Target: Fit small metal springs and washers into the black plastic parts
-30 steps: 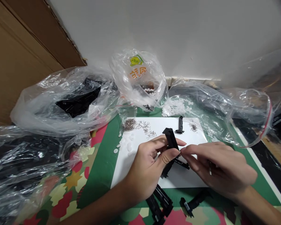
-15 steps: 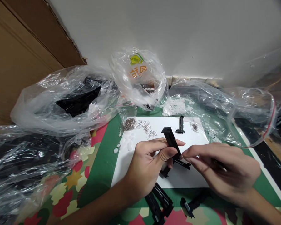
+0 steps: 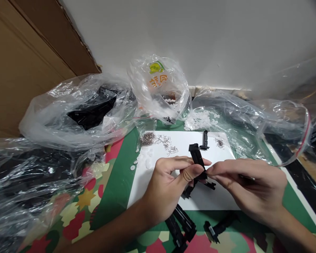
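Note:
My left hand (image 3: 164,186) pinches a long black plastic part (image 3: 196,153) between thumb and fingers, tilted above a white sheet (image 3: 144,186). Against the lower end of that part, my right hand (image 3: 255,186) has thumb and forefinger pressed together; whatever sits between the fingertips is too small or hidden. Beneath the hands, another black piece (image 3: 210,185) shows in part. A short black part (image 3: 205,140) lies at the sheet's back edge. Thin wire springs (image 3: 168,144) are spread at the back left, near white plastic discs (image 3: 148,160).
Long black parts (image 3: 184,219) and a black bracket-like piece (image 3: 219,226) lie at the front. Clear bags stand behind: one with black contents (image 3: 92,112), a printed one (image 3: 158,84), and one with white discs (image 3: 200,119). A cardboard box (image 3: 28,70) is at left.
The view has shifted slightly. The right fingertips have closed in on the held black part's lower end, and the left hand still grips it.

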Demonstrator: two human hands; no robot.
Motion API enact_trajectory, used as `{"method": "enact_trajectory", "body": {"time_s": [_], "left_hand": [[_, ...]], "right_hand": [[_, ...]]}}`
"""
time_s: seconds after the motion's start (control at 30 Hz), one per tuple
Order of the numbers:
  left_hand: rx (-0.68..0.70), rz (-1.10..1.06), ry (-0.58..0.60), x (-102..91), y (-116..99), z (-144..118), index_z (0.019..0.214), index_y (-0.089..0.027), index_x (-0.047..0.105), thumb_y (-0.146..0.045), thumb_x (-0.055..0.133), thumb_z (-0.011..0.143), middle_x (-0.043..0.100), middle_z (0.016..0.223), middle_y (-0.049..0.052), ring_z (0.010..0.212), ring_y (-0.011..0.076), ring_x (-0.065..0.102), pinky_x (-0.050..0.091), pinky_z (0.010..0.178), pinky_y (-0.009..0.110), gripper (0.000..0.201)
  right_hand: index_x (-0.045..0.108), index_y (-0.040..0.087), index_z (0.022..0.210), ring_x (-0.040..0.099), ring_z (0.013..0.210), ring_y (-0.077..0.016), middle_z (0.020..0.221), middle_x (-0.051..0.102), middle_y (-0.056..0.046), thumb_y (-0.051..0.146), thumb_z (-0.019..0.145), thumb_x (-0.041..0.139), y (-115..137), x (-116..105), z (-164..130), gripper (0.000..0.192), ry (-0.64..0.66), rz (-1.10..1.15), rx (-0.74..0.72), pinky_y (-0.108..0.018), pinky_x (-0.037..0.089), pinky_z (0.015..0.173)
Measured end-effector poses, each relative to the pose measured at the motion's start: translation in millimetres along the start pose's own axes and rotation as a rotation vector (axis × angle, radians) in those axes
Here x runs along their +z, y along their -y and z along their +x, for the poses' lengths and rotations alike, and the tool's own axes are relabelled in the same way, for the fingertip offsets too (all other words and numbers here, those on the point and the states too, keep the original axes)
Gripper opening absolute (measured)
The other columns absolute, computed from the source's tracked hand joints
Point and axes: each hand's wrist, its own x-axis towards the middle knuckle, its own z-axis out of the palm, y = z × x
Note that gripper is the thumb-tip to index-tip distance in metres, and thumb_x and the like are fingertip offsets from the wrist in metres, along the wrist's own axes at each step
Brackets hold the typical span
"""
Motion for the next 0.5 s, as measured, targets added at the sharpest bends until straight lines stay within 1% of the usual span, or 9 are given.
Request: {"method": "enact_trajectory", "body": {"time_s": [0.07,0.2,0.27,0.37,0.5], "left_hand": [[-0.006,0.006,0.003,-0.3,0.7,-0.4,0.103,-0.024,0.091,-0.051,0.073,0.099,0.070,0.071,0.003,0.064,0.0149,0.058,0.045,0.059,0.026,0.033],[-0.015,-0.029,-0.002,-0.4,0.6,-0.1,0.101,-0.023,0.091,-0.052,0.075,0.098,0.075,0.082,0.005,0.063,0.0130,0.056,0.045,0.058,0.025,0.033],[-0.017,-0.036,-0.003,-0.5,1.0,0.3,0.101,-0.024,0.091,-0.052,0.075,0.098,0.075,0.083,0.005,0.063,0.0122,0.056,0.044,0.058,0.024,0.032],[-0.009,-0.022,-0.005,-0.8,2.2,0.9,0.104,-0.024,0.090,-0.052,0.075,0.098,0.071,0.076,0.003,0.063,0.0123,0.056,0.043,0.058,0.024,0.033],[0.007,-0.015,-0.013,-1.2,2.0,1.4,0.105,-0.024,0.090,-0.050,0.075,0.098,0.071,0.078,0.003,0.063,0.0117,0.056,0.045,0.059,0.024,0.031]], "right_hand": [[0.082,0.024,0.095,0.078,0.062,-0.0150,0.078,0.084,0.000,0.000,0.090,0.073,-2.7,-0.2,0.8,0.026,0.033,0.091,-0.006,-0.019,0.060,0.057],[0.083,0.022,0.098,0.078,0.062,-0.0130,0.079,0.084,0.000,-0.001,0.091,0.073,-7.0,-0.1,2.8,0.027,0.088,0.207,0.022,-0.017,0.062,0.061],[0.084,0.023,0.097,0.080,0.065,-0.0131,0.081,0.085,0.001,-0.001,0.091,0.074,-7.2,0.0,3.9,0.026,0.100,0.208,0.050,-0.016,0.063,0.063],[0.084,0.025,0.095,0.079,0.064,-0.0114,0.081,0.085,0.003,0.001,0.092,0.077,-6.3,-0.1,4.8,0.025,0.116,0.194,0.091,-0.014,0.062,0.063],[0.085,0.026,0.096,0.080,0.067,-0.0132,0.082,0.086,0.003,0.005,0.093,0.077,-6.1,-0.7,4.8,0.024,0.120,0.173,0.112,-0.016,0.061,0.063]]}}
